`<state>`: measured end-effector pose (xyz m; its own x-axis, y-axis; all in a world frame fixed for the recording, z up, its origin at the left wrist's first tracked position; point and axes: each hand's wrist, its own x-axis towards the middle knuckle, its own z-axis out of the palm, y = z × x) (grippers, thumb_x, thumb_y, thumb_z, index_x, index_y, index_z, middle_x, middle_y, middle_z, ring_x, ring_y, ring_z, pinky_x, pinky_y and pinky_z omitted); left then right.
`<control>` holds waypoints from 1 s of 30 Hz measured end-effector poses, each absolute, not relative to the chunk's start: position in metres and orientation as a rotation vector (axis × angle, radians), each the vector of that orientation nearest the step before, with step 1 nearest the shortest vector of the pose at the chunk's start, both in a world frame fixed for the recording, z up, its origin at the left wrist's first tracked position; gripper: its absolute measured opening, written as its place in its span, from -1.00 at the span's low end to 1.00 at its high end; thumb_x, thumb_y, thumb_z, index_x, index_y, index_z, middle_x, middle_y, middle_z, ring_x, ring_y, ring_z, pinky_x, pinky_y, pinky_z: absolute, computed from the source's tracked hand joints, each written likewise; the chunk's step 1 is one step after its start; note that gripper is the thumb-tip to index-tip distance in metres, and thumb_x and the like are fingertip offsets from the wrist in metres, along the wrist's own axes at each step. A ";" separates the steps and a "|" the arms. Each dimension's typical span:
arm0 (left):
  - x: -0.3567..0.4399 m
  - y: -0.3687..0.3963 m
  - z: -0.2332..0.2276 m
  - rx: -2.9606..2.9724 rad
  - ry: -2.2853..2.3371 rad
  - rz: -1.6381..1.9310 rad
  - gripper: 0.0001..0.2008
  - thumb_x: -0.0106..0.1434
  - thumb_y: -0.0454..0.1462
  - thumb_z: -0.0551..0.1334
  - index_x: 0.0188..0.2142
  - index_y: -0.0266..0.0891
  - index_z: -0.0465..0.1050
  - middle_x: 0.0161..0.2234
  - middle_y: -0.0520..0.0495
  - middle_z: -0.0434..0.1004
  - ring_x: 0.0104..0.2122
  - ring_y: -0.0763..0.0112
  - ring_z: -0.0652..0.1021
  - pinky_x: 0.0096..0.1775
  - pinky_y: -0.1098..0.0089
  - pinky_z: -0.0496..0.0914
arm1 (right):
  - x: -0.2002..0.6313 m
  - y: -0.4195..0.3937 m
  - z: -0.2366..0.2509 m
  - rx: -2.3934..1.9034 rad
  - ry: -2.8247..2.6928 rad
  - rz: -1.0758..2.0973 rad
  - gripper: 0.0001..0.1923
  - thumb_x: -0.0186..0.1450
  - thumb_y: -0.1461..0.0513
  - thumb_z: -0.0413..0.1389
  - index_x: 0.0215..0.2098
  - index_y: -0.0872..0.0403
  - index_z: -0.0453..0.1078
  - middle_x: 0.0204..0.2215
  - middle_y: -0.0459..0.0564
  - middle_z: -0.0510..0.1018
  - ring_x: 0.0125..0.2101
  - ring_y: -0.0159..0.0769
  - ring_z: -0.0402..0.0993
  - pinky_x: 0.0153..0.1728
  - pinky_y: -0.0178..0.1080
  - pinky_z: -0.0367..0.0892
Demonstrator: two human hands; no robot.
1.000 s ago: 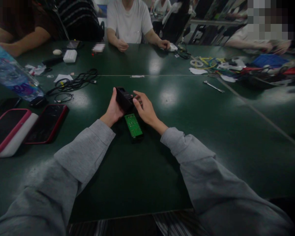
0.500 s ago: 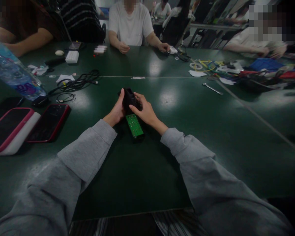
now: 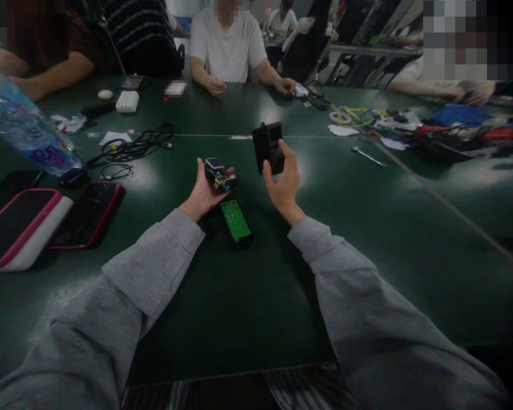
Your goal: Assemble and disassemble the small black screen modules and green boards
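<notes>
My left hand (image 3: 202, 195) lies palm up and holds a small electronics module (image 3: 219, 175) with a board, small parts and a bluish screen on top. My right hand (image 3: 283, 185) is raised to the right of it and grips a black plastic housing (image 3: 268, 146), held upright above the table. A green circuit board (image 3: 235, 220) lies flat on the dark green table (image 3: 248, 296), just below and between my hands. Both grey sleeves reach in from the bottom of the view.
Two phones in red cases (image 3: 85, 214) and a white-edged one lie at the left, with a water bottle (image 3: 23, 134) and black cables (image 3: 132, 145) behind. A wrench (image 3: 370, 156) and a heap of wires lie at right. Other people sit along the far edge.
The black housing was closed around the module between both hands. My right hand has pulled it off, up and to the right, leaving the bare module in my left palm.
</notes>
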<state>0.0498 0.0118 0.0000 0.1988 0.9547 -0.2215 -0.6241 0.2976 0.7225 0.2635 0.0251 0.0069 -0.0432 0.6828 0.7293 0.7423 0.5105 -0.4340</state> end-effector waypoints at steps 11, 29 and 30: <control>0.050 0.012 -0.001 0.556 0.714 1.164 -0.24 0.34 0.26 -0.15 0.21 -0.18 0.33 -0.06 -0.15 0.62 -0.10 0.23 0.61 -0.12 0.24 0.46 | 0.326 0.060 -0.015 -1.774 -1.701 -0.260 -0.51 0.37 0.17 0.03 0.23 0.17 0.23 0.00 0.29 0.35 -0.01 0.07 0.38 -0.03 0.15 0.35; 0.048 0.018 -0.010 0.627 0.624 1.127 -0.24 0.31 0.29 -0.13 0.15 -0.16 0.40 -0.09 -0.15 0.62 0.01 0.13 0.55 -0.02 0.15 0.42 | 0.220 0.012 -0.004 -0.922 -1.961 0.420 -0.55 0.45 -0.10 -0.07 0.11 -0.02 0.29 -0.07 0.05 0.44 -0.13 -0.17 0.44 -0.06 -0.05 0.43; 0.049 0.018 -0.010 0.620 0.649 1.121 -0.22 0.31 0.29 -0.15 0.14 -0.17 0.40 -0.11 -0.16 0.63 0.00 0.12 0.56 -0.02 0.14 0.42 | 0.215 0.009 -0.005 -0.892 -1.996 0.481 -0.52 0.44 -0.12 -0.05 0.13 -0.03 0.28 -0.04 0.05 0.45 -0.11 -0.17 0.45 -0.06 -0.05 0.43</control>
<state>0.0490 0.0181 -0.0095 0.2961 0.9423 -0.1561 -0.6047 0.3115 0.7330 0.2153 0.0089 -0.0054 -0.3624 0.7438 0.5616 0.4066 0.6684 -0.6229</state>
